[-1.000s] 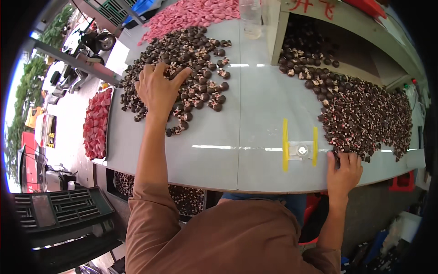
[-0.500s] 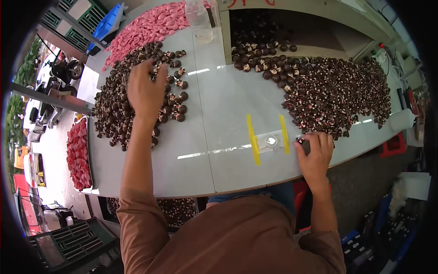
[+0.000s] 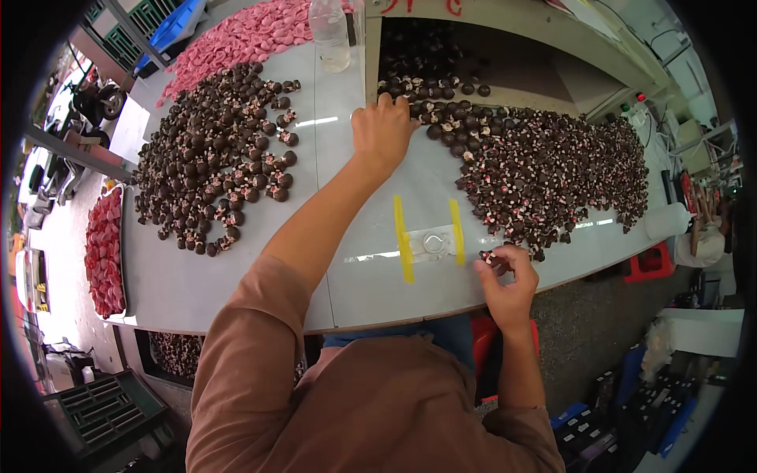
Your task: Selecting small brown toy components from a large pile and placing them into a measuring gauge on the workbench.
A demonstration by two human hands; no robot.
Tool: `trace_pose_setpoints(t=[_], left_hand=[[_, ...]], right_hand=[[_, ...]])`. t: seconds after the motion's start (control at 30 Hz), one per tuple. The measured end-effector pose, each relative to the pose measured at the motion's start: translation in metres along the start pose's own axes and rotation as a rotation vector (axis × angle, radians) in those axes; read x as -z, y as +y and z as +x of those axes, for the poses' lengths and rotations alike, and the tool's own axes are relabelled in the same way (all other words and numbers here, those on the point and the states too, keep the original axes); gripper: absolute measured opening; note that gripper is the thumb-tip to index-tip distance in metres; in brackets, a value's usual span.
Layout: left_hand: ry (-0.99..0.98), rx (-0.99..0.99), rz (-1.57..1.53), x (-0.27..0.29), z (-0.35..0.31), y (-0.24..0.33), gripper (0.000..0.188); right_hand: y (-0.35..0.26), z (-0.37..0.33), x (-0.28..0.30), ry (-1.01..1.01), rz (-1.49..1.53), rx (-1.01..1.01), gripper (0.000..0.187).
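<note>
My left hand reaches forward to the near edge of a group of dark brown round caps. Its fingers are bent and closed; what they grip, if anything, is hidden. My right hand is low over the table, thumb and fingers pinching a small dark brown piece with pale pink bits. Just beyond it spreads a heap of small dark pieces with pinkish bits. Left of my right hand, a round clear fixture sits between two yellow tape strips.
At left lies a big heap of dark round pieces with pale bits. Behind it are pink pieces and a clear bottle. A tray of red pieces stands at the left edge. An open-fronted box stands at the back.
My left hand has left the left heap and moved right to the round caps near the box. My right hand still pinches by the fixture. The whole view has shifted somewhat.
</note>
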State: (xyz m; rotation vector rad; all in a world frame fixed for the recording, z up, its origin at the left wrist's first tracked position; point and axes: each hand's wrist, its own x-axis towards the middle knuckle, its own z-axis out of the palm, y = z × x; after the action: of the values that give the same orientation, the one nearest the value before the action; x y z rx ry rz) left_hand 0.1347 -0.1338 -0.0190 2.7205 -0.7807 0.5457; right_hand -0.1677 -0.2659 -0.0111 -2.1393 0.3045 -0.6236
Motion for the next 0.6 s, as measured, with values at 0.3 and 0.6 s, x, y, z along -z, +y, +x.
trace_pose_setpoints(t=[0.3, 0.6], left_hand=[[-0.373, 0.108, -0.875, 0.08, -0.071, -0.029, 0.029], [-0.761, 0.422, -1.392, 0.101, -0.152, -0.039, 0.035]], right_hand=[[0.006, 0.002, -0.001, -0.12, 0.317, -0.176, 0.036], [0.009, 0.005, -0.003, -0.151, 0.294, -0.166, 0.034]])
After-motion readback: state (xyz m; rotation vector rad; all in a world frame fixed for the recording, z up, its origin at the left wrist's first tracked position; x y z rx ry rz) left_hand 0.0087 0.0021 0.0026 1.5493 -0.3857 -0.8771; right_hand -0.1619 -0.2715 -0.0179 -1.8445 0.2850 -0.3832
